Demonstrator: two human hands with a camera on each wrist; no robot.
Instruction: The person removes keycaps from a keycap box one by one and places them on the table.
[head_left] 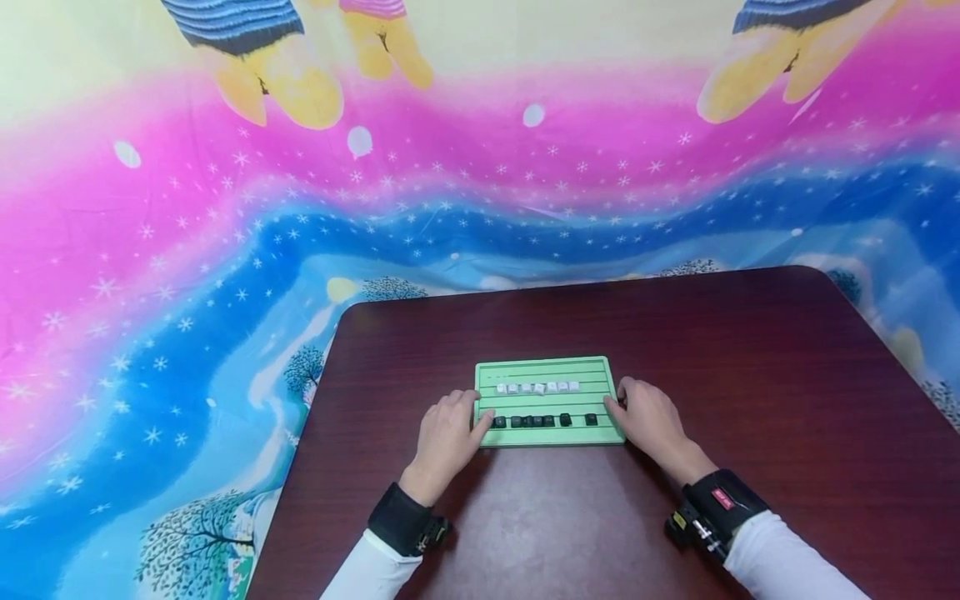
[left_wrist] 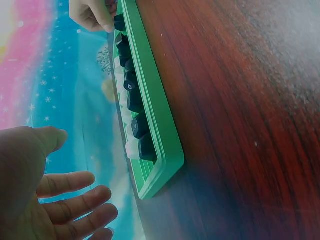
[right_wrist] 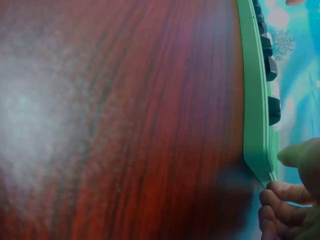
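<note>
While we look down past the black wristbands (head_left: 396, 518), the right one bears a small red tag (head_left: 722, 498); pale lettering on it, too small for us to read. Beyond lie the two hands, one at each short end of a green tray (head_left: 551, 405), which rests on the dark wood table (head_left: 540, 517) with its long axis running left to right across the person.

Left hand (head_left: 446, 429): fingers loose and spread, grasping nothing. From the head view its thumb overlaps the near left corner; the left wrist view shows us a gap, so we note it as just beside the tray. Right hand (head_left: 651, 417): thumb at the rim, fingers curled at the outer side, pinching the near right corner. We judge it the nearer hand.

In the tray, near row: black keycaps (head_left: 537, 422), the rightmost set apart. One dark cap (left_wrist: 131, 86) carries a round mark we read as "O" or a zero; other legends escape us. Next row back: white keycaps (head_left: 538, 388), faces unreadable. Faint marks show near the tray's far left corner, illegible. Farthest: a printed backdrop (head_left: 450, 150), snowflakes on pink and blue.
</note>
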